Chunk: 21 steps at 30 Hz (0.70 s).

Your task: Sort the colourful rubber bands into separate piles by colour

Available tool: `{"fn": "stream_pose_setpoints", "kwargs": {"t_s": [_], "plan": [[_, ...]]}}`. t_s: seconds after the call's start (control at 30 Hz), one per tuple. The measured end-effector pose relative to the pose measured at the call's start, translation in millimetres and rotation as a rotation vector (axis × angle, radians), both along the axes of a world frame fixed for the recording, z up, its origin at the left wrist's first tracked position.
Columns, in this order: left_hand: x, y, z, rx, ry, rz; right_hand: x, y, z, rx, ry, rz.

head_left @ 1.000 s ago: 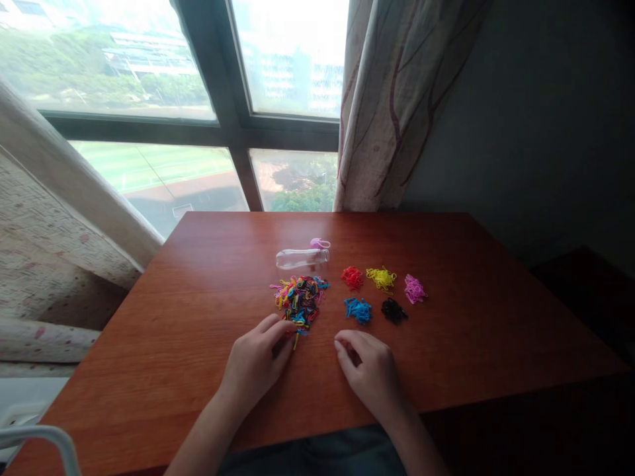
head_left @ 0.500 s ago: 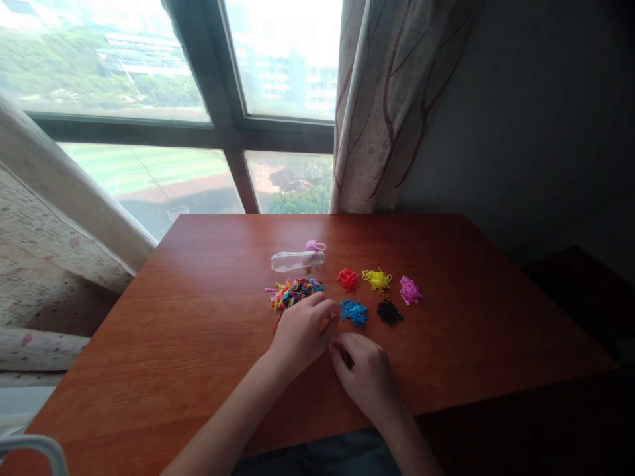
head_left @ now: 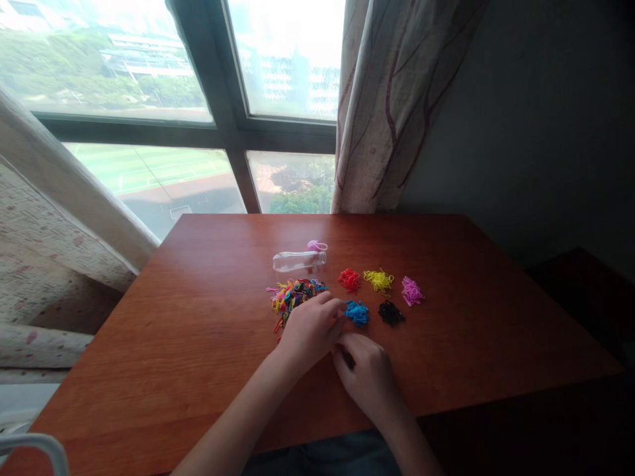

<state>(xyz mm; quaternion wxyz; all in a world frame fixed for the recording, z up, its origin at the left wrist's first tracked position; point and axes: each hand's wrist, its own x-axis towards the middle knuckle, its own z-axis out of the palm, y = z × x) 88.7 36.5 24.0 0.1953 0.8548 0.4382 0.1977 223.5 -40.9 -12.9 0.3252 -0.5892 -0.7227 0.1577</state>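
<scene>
My left hand point(head_left: 316, 325) is closed, fingers curled together, beside a mixed pile of coloured rubber bands point(head_left: 294, 295) that it partly covers. Its fingertips come close to a small heap of blue rubber bands point(head_left: 357, 313). Just below, my right hand point(head_left: 364, 363) has its thumb and fingers pinched, meeting the left hand's fingers. Whatever lies between the fingertips is too small or hidden to make out. Further right are heaps of red bands point(head_left: 350, 280), yellow bands point(head_left: 379, 281), pink bands point(head_left: 411, 291) and black bands point(head_left: 391, 313).
Behind the mixed pile lies a clear plastic bottle point(head_left: 298, 261) on its side, a pink cap with a loop point(head_left: 316, 246) next to it. The wooden table point(head_left: 198, 344) reaches the window point(head_left: 228, 135) and curtains point(head_left: 381, 106). A white curved rail point(head_left: 40, 443) stands at lower left.
My left hand's fingers have closed in a little toward the right hand, fingertips nearer the blue heap. The whole view has shifted slightly; the heaps and bottle stay in place.
</scene>
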Motion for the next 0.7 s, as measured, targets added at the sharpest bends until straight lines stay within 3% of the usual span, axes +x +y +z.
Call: {"fn": "stream_pose_setpoints", "kwargs": {"t_s": [0.37,0.7], "plan": [[-84.2,-34.0,-10.3,0.01,-0.195,0.233,-2.4,-2.0,2.1,-0.038,0.004,0.002],[-89.9,-42.6,-17.9,-0.025,-0.162,0.261,-2.9,-0.8,0.5,-0.016,-0.044,-0.006]]}}
